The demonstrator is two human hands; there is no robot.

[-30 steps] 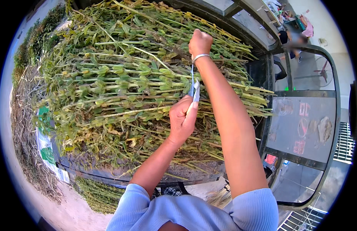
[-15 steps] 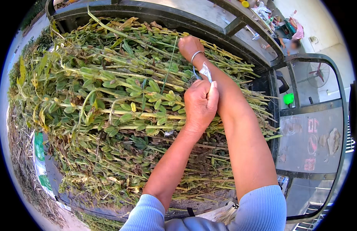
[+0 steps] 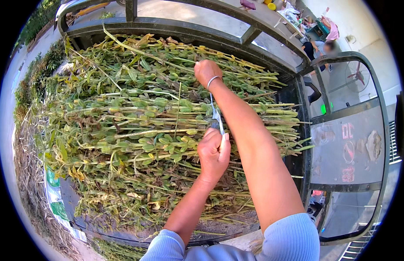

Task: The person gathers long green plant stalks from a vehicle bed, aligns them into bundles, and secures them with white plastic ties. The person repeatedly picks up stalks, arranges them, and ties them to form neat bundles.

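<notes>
Cut green and yellow stalks with pods, which look like sesame, lie in a thick layer on the truck bed. A pale plastic strip crosses over the stalks between my hands and looks taut. My left hand is a fist around its near end, thumb up. Farther off, my right hand is closed at the strip's far end, with a ring-shaped bracelet on the wrist. The strip's run beneath the stalks is hidden.
A dark metal rail borders the bed's far side, and a framed gate stands at the right. Beyond it are a fan, a cluttered table and another person. More dry stalks lie at the left.
My hands have moved apart, the left one coming nearer to me. The strip between them is now longer and straighter. The view has shifted a little.
</notes>
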